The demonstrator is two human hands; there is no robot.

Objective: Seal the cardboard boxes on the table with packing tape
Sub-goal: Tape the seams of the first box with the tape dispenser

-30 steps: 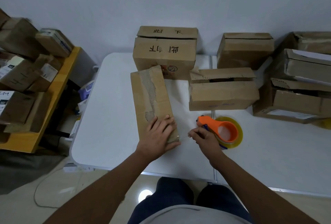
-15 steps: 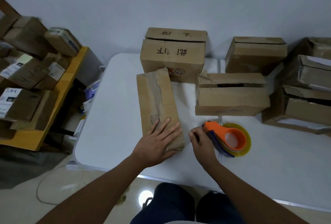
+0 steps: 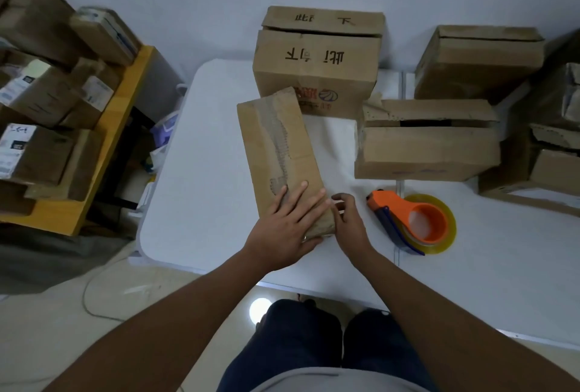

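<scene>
Tape dispenser [image 3: 411, 222] right of long box [image 3: 279, 153], seemingly apart

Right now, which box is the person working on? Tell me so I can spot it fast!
Look at the white table in the middle. Near its front edge lies a long, narrow cardboard box, flat and slightly slanted, with the left hand pressing on its near end. Unlike the bigger, chunkier boxes behind it, it has a torn strip running down its top.

Long torn box [image 3: 276, 153] flat on table [image 3: 201, 172]
</scene>
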